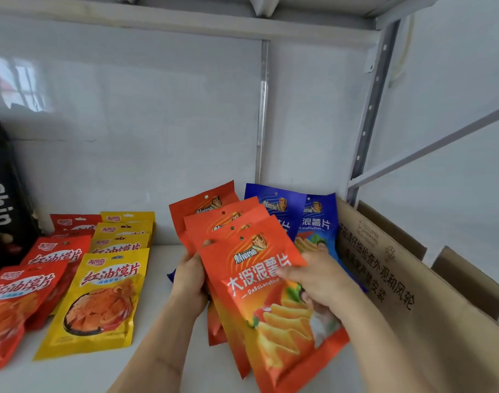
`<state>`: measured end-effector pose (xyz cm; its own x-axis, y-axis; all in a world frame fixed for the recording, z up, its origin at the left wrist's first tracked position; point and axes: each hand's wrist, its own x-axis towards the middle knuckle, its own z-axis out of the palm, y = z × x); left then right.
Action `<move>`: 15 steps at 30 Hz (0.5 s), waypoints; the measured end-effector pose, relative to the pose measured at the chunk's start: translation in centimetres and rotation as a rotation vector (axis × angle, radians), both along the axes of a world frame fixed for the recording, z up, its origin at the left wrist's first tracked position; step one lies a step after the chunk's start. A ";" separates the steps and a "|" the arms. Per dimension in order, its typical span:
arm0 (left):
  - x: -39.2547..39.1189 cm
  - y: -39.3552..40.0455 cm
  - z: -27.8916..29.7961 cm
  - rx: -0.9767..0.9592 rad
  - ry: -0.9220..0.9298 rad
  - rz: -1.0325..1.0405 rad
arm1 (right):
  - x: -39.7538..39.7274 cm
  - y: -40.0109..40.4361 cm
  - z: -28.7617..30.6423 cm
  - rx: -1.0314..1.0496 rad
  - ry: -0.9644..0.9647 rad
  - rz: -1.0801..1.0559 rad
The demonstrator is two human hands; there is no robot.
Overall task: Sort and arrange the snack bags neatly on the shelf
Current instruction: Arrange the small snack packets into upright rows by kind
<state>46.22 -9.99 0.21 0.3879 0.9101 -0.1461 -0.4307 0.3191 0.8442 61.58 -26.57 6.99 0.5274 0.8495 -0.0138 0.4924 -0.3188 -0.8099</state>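
At the shelf's (157, 373) far left edge I see a black chip bag (4, 199) standing upright; just beside it lie the red snack bags (24, 293) in an overlapped row running from the back toward the front edge, and next to them the yellow snack bags (101, 296) in a matching row; my left hand (190, 282) curls round the left side of a fanned stack of orange crisp bags (271, 302), thumb on the front; my right hand (319, 279) pinches the front bag's right edge, fingers bent over its face; the stack is held tilted above the middle of the shelf; behind it the blue crisp bags (316, 222) lean near the back right corner, touching a cardboard box (412, 302) at the right edge; I judge I am squaring the orange bags into one pile; the next move calls for closing the fan and laying it as a row between yellow and blue.
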 end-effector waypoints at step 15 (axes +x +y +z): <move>-1.1 -1.0 1.5 0.052 0.024 -0.168 | -0.1 1.2 -1.7 -0.023 -0.020 -0.079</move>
<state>45.11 -11.01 1.69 0.5319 0.8395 -0.1112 -0.3547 0.3401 0.8709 61.53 -25.38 5.28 0.5935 0.8045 -0.0213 0.4810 -0.3758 -0.7921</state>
